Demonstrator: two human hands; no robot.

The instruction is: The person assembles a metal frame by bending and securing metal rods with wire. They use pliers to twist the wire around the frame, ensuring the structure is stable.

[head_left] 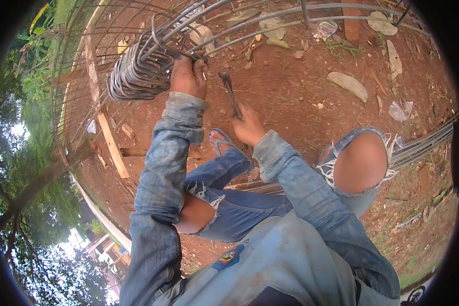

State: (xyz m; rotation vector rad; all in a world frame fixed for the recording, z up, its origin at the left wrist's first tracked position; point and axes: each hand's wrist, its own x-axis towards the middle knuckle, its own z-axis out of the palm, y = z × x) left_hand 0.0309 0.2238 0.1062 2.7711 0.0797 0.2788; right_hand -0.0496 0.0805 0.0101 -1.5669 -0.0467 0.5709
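Observation:
My left hand [188,79] is closed at the near end of a steel bar [176,52], beside a thick bundle of bent stirrups [137,74]. The stirrups are grey, looped rods packed tightly against each other. Small details between the left fingertips are too fine to make out. In my right hand [247,125] is a slim, dark metal hand tool [230,94] with a widened head. It points up and away from me, its head a short way to the right of my left hand and apart from the bars. My right fingers wrap round its lower part.
Long reinforcing bars [270,28] run across the far side. A cage of thin rods [69,66] stands at the left, near a wooden plank [112,145]. More rods [418,145] lie at the right. Dry leaves [348,85] and plastic scraps [400,110] litter the red soil.

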